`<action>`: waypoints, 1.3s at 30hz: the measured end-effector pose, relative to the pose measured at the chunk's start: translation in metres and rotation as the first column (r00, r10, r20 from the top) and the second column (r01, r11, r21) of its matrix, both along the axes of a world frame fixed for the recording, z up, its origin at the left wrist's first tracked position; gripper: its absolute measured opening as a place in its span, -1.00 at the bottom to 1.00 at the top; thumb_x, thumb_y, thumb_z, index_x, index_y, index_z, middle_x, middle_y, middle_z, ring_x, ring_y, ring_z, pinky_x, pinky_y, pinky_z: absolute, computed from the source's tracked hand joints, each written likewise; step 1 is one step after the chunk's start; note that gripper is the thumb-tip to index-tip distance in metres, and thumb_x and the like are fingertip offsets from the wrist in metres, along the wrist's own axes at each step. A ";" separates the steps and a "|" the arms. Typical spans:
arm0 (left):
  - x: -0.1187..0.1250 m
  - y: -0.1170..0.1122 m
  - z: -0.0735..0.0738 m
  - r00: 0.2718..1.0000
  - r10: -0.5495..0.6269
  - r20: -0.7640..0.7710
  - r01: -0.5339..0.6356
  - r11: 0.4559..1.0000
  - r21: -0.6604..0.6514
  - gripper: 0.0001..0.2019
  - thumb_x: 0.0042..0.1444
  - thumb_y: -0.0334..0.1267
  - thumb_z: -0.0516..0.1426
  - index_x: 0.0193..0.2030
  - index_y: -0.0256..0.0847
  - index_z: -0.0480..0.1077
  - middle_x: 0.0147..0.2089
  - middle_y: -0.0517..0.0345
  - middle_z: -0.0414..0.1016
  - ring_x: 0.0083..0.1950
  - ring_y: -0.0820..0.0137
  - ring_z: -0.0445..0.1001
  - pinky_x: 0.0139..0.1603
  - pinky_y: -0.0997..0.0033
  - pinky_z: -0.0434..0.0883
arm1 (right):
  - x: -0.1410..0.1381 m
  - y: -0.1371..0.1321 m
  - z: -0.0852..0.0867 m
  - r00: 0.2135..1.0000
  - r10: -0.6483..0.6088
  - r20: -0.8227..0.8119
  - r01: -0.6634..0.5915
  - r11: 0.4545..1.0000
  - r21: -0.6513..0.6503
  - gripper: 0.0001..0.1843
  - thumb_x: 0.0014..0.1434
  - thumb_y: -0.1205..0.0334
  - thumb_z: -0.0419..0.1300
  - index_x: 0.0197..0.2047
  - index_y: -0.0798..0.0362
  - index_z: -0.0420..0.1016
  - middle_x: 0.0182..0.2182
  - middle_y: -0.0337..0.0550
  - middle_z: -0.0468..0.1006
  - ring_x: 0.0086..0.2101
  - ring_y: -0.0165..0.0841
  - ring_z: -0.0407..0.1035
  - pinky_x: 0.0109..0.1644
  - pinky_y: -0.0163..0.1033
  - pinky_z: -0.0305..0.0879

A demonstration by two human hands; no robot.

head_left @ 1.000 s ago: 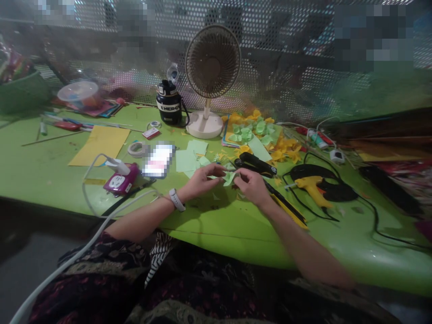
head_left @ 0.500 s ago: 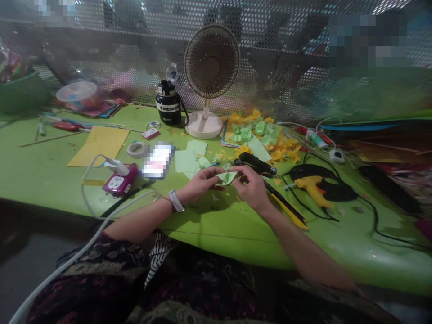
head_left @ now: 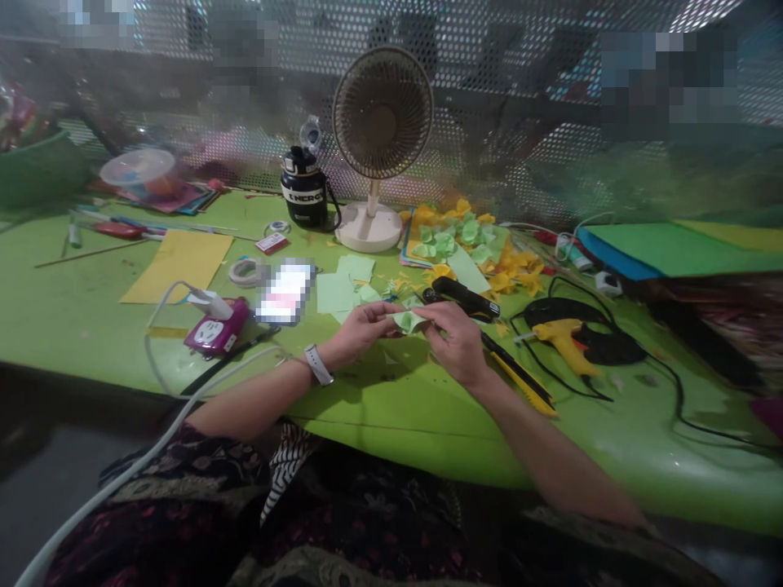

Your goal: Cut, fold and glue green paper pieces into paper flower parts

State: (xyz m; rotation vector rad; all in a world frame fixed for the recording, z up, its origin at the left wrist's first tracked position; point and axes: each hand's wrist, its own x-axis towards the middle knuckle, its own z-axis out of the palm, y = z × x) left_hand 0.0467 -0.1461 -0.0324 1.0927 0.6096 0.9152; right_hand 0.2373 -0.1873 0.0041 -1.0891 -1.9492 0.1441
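Note:
My left hand (head_left: 360, 330), with a white watch on its wrist, and my right hand (head_left: 456, 346) both pinch a small pale green paper piece (head_left: 407, 321) between their fingertips. The paper is folded or curled, and the fingers hide part of it. Just beyond my right hand lies a black tool (head_left: 463, 297), and a yellow-and-black utility knife (head_left: 519, 373) lies beside that hand. Loose pale green paper squares (head_left: 346, 281) lie ahead of my left hand.
The green table (head_left: 91, 326) holds a yellow hot glue gun (head_left: 566, 342), a magenta power socket (head_left: 217, 326), a tape roll (head_left: 248, 273), yellow card (head_left: 177, 265), and a heap of paper petals (head_left: 456, 244). A desk fan (head_left: 382, 114) and black bottle (head_left: 304, 186) stand behind.
The paper piece has shifted slightly left between my fingers, and my hands have drawn closer together. The view has turned a little, bringing stacked green sheets into sight at the right.

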 end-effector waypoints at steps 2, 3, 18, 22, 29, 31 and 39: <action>0.001 -0.002 0.002 1.000 -0.022 -0.001 0.022 1.000 -0.017 -0.73 0.01 -0.16 0.36 -0.21 -0.28 0.55 -0.25 0.09 0.60 -0.25 0.46 0.57 -0.07 0.29 0.54 | -0.001 -0.001 0.000 1.000 -0.015 0.007 0.015 1.000 0.006 -0.73 0.31 0.25 0.11 -0.08 -0.06 0.63 -0.22 -0.07 0.64 -0.19 -0.20 0.48 -0.10 -0.04 0.43; 0.001 -0.003 0.003 1.000 -0.030 0.004 0.030 0.999 -0.020 -0.73 -0.01 -0.14 0.36 -0.22 -0.28 0.56 -0.25 0.09 0.60 -0.26 0.45 0.56 -0.07 0.28 0.54 | -0.001 -0.001 0.000 1.000 -0.021 0.005 0.021 1.000 0.005 -0.73 0.31 0.24 0.10 -0.07 -0.06 0.64 -0.22 -0.07 0.65 -0.19 -0.19 0.49 -0.09 -0.03 0.43; 0.000 -0.006 0.004 0.988 0.123 0.095 -0.119 0.992 -0.050 -0.79 0.00 -0.22 0.36 -0.21 -0.22 0.58 -0.27 0.14 0.60 -0.28 0.50 0.55 -0.02 0.29 0.53 | -0.015 -0.006 -0.019 0.919 0.041 0.392 -0.059 0.998 0.033 -0.24 0.32 0.06 0.00 0.46 0.29 -0.05 0.38 0.21 0.12 0.37 -0.04 0.01 0.38 0.18 0.08; 0.000 -0.006 0.004 0.981 0.158 0.109 -0.149 0.985 -0.085 -0.76 0.00 -0.22 0.36 -0.17 -0.22 0.58 -0.24 0.13 0.61 -0.26 0.49 0.56 0.01 0.30 0.52 | -0.021 -0.006 -0.023 0.869 0.048 0.492 -0.056 0.998 0.002 0.01 0.31 -0.09 0.01 0.48 0.33 -0.48 0.46 0.25 -0.27 0.42 0.01 -0.35 0.44 0.25 -0.18; 0.001 -0.002 0.003 0.984 0.178 -0.018 -0.178 0.984 -0.027 -0.72 -0.02 -0.19 0.34 -0.17 -0.28 0.58 -0.28 0.10 0.60 -0.26 0.44 0.57 0.01 0.23 0.53 | -0.017 -0.001 -0.025 0.878 0.104 0.467 -0.042 0.989 -0.142 -0.07 0.40 -0.10 -0.15 0.45 0.20 -0.73 0.46 0.19 -0.29 0.43 -0.12 -0.34 0.45 0.21 -0.18; 0.003 -0.005 0.007 0.981 0.188 -0.053 -0.189 0.982 -0.017 -0.76 0.00 -0.19 0.32 -0.21 -0.28 0.57 -0.26 0.10 0.60 -0.24 0.43 0.57 0.02 0.21 0.52 | -0.019 -0.002 -0.028 0.853 0.090 0.515 -0.024 0.991 -0.133 -0.04 0.38 -0.13 -0.12 0.46 0.23 -0.67 0.46 0.22 -0.30 0.43 -0.07 -0.36 0.44 0.21 -0.18; 0.010 -0.014 0.012 0.961 0.250 -0.115 -0.249 0.968 0.019 -0.82 -0.01 -0.19 0.26 -0.34 -0.28 0.56 -0.34 0.14 0.59 -0.28 0.40 0.55 -0.01 0.17 0.53 | -0.031 -0.007 -0.042 0.790 -0.048 0.611 0.049 0.999 0.015 0.01 0.23 0.13 0.14 0.46 0.48 -0.37 0.43 0.42 -0.21 0.41 0.12 -0.31 0.42 0.25 -0.14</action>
